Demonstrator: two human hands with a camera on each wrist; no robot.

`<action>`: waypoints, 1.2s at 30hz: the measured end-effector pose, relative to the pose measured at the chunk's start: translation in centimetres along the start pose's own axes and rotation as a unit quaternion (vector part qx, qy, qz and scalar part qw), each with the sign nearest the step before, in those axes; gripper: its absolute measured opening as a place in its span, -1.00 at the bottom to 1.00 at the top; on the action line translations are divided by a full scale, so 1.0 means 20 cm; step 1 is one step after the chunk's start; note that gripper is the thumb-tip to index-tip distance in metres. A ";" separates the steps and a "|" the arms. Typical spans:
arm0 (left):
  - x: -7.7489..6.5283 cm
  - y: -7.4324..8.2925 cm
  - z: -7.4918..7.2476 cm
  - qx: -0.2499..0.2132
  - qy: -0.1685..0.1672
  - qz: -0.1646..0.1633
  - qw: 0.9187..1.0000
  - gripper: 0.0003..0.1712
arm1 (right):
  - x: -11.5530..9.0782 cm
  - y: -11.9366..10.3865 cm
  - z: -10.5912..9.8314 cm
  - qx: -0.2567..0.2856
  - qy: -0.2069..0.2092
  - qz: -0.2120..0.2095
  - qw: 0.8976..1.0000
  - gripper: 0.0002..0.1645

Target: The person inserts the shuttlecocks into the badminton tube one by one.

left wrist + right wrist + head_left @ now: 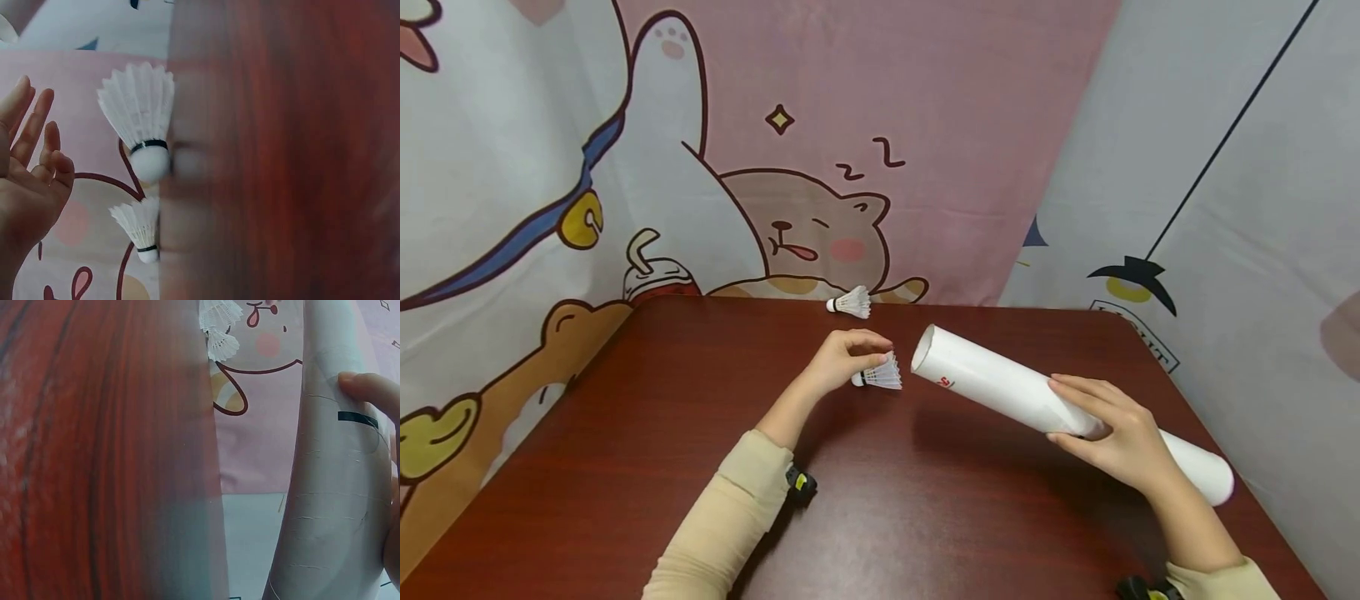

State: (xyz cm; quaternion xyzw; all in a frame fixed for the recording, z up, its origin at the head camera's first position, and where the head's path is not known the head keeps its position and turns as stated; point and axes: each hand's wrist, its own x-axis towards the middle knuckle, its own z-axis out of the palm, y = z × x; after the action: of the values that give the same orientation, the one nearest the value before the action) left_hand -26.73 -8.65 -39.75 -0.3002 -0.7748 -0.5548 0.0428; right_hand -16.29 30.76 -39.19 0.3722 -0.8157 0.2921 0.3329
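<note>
My right hand (pixel 1108 429) grips a long white shuttlecock tube (pixel 1000 379), its thumb and fingers around the body. The tube slants, its open end (pixel 922 350) pointing up and left. My left hand (pixel 847 360) is over the nearer white feather shuttlecock (pixel 883 377), overlapping it in the head view. In the left wrist view the fingers are spread apart, and that shuttlecock (pixel 140 119) lies on the table beside them. Behind it lies a second shuttlecock (pixel 852 302), near the table's back edge. Both corks point left in the head view.
A dark red-brown wooden table (pixel 850 517) lies under both arms. Behind it and at the sides hangs a cloth (pixel 970 150) printed with cartoon animals, meeting the table's back edge.
</note>
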 end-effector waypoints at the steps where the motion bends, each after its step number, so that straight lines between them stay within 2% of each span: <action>1: 0.01 -0.01 0.00 0.009 -0.007 0.003 1.000 -0.76 | 0.00 0.00 0.00 -0.001 -0.001 0.001 1.000 -0.22; 4: 0.04 -0.04 -0.01 0.029 -0.029 0.009 0.999 -0.74 | 0.00 0.00 -0.01 -0.004 -0.003 0.002 1.000 -0.22; 11: 0.08 -0.09 -0.01 0.063 -0.074 -0.004 0.995 -0.69 | 0.00 0.00 -0.01 -0.006 -0.007 0.004 1.000 -0.22; 17: 0.10 -0.11 0.00 0.072 -0.102 0.008 0.992 -0.69 | 0.00 0.00 0.00 0.003 -0.004 0.004 1.000 -0.22; 21: 0.10 -0.11 0.00 0.094 -0.118 0.023 0.988 -0.71 | 0.00 0.00 0.00 0.008 -0.001 0.004 1.000 -0.22; 28: 0.10 -0.13 -0.01 0.115 -0.130 0.037 0.984 -0.74 | -0.01 0.01 0.00 0.001 -0.007 0.007 1.000 -0.22; 36: 0.09 -0.15 -0.03 0.158 -0.124 0.046 0.979 -0.74 | -0.01 0.00 0.00 0.004 -0.007 0.010 1.000 -0.22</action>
State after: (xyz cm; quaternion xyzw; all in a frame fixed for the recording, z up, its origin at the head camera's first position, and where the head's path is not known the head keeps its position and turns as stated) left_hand -29.83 -9.04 -41.38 -0.3913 -0.8374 -0.3811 0.0190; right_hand -16.26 30.80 -39.41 0.3674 -0.8205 0.2964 0.3224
